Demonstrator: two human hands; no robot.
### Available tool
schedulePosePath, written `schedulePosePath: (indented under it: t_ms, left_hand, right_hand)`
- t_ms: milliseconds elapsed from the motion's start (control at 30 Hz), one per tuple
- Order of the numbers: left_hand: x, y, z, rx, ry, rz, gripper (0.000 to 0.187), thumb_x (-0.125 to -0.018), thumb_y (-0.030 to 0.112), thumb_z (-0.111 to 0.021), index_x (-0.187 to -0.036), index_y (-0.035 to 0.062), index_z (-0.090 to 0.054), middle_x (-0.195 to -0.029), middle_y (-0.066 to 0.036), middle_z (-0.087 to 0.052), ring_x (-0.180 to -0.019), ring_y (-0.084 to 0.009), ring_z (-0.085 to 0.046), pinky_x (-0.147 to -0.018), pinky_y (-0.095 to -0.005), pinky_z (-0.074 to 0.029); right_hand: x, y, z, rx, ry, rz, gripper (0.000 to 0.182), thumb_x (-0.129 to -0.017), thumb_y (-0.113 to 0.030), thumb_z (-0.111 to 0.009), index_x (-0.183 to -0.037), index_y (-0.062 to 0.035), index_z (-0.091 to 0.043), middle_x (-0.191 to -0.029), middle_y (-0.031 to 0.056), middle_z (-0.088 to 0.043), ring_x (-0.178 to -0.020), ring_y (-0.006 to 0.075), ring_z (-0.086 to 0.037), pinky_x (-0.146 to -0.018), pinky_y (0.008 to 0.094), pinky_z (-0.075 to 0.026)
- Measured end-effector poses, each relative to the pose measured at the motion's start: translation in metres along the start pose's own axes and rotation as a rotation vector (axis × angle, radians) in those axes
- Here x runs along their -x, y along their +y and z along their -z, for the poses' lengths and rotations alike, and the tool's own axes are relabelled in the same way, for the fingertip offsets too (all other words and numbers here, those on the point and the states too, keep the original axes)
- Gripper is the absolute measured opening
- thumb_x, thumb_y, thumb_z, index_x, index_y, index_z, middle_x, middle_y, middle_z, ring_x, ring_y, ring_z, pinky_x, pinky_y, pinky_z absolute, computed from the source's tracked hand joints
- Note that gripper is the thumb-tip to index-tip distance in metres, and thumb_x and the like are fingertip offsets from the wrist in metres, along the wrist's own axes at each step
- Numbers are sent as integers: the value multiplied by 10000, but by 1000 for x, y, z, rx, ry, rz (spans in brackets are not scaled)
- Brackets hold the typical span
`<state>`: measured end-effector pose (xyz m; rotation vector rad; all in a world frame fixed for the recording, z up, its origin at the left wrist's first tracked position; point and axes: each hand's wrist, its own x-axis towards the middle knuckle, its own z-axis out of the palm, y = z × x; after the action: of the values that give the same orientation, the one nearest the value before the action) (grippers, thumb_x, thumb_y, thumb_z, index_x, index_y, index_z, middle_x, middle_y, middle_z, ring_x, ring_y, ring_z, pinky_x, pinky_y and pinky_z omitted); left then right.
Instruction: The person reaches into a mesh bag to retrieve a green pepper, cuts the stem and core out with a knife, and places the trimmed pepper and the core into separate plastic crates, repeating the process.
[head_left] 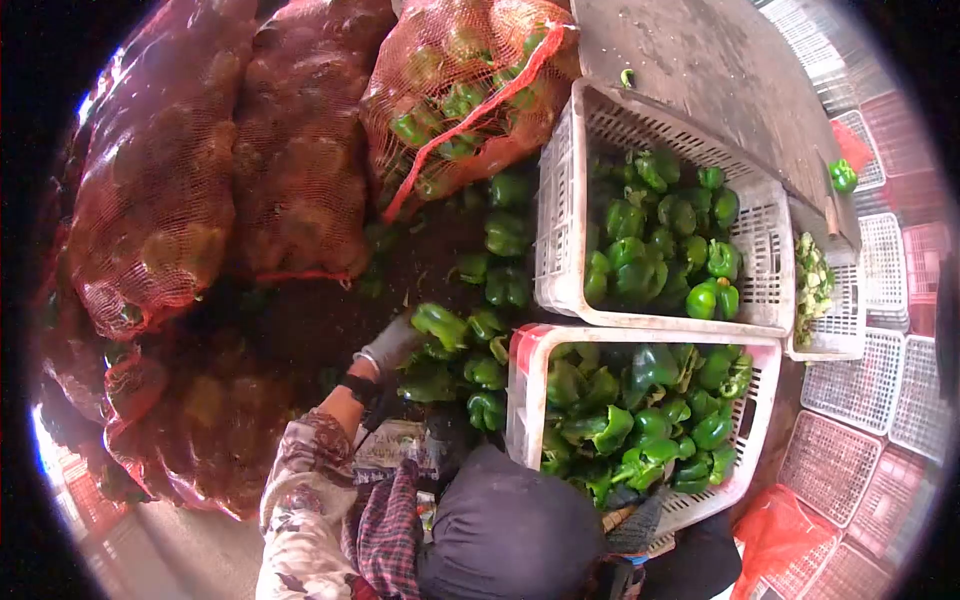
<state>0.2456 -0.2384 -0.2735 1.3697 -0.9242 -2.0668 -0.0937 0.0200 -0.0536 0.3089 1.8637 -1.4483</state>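
My left hand [388, 347], in a grey glove with a floral sleeve behind it, reaches into a loose heap of green peppers [487, 375] on the dark ground and closes on one green pepper [441, 324]. My right hand [637, 518], also gloved, lies low at the near rim of the closer white crate [524, 400], which is full of green peppers. Its fingers are mostly hidden behind a dark rounded shape [510, 535]. A second white crate [560, 220] of peppers stands just beyond the first.
Red net sacks [160, 200] of peppers are piled left and behind, one [455, 90] leaning over the heap. A small crate [840, 320] holds pale green scraps. Empty crates [860, 400] are stacked at the right beside a red plastic bag [770, 535]. A grey board [700, 70] lies behind.
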Motion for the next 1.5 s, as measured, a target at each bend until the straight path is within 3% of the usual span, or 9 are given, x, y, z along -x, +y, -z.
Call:
schedulePosePath:
  t_ms: [300,533,700,867,967,1100,1267,1400,1500]
  left_hand:
    - [2,58,-70,-789,-122,103,939,-649,365,-805,-1432,126,-345,-1254,-180,-569,-1147,-314,-559,-976,-379,-425]
    - [14,37,-81,-1202,70,-77,717,-804,559,-601,-1378,160,-443,-1271,-202,-550,-1168,-370,-527,-980,-421,-417]
    - [-1,30,-60,-916,110,-158,464,-839,462,-588,-1098,81,-644,-931,-130,-697,-853,-309,-661,-784,-390,-507]
    - [-8,0,-23,48,193,62,386,-897,345,-578,-1094,14,-609,-896,-26,-623,-747,-142,-549,-638,-329,-462]
    - [31,50,-13,63,106,-65,374,-943,352,-481,-1104,38,-605,-986,-30,-633,-838,-142,-584,-708,-317,-486]
    - [99,189,-90,2,-173,-267,374,-970,275,-504,-1231,15,-567,-1040,-31,-638,-890,-117,-604,-771,-272,-498]
    - [128,290,-180,-408,-501,-140,310,-945,234,-541,-1130,-9,-597,-969,-11,-651,-845,-85,-601,-748,-235,-487]
    - [118,275,-269,-946,-647,-147,424,-927,292,-560,-1214,-20,-539,-1000,-72,-646,-875,-127,-592,-770,-285,-490]
    - [123,212,-320,-737,-564,-452,408,-912,210,-569,-1275,35,-506,-1074,-118,-634,-972,-190,-599,-835,-323,-489]
  right_hand:
    - [16,-10,-30,-84,-23,-161,333,-957,-384,-499,-1138,-118,-584,-903,23,-630,-628,154,-561,-515,273,-462]
    - [8,1,-25,82,41,-58,293,-960,-359,-492,-1098,-120,-588,-813,-4,-602,-565,122,-517,-495,243,-438]
    - [9,5,-22,77,-4,-52,294,-961,-352,-492,-1105,-113,-585,-816,-3,-601,-573,122,-520,-498,243,-440]
    - [10,-1,-23,46,-41,-5,296,-961,-344,-493,-1112,-106,-582,-818,-1,-599,-581,121,-522,-501,242,-441]
    - [14,-13,-24,15,-64,73,297,-961,-340,-493,-1116,-102,-580,-819,-1,-599,-585,120,-524,-502,242,-442]
    - [24,-34,-21,-45,-106,163,298,-962,-333,-493,-1121,-96,-578,-821,0,-598,-591,120,-526,-504,241,-443]
    - [36,-52,-5,-275,-147,117,335,-953,-316,-511,-1185,-79,-560,-897,26,-613,-655,127,-561,-527,256,-470]
    - [44,-70,24,-369,-365,111,379,-937,-343,-541,-1190,-62,-565,-959,41,-622,-729,118,-590,-562,261,-499]
    - [35,-84,31,-295,-199,103,371,-945,-352,-506,-1164,-57,-558,-892,41,-624,-703,138,-593,-530,287,-499]
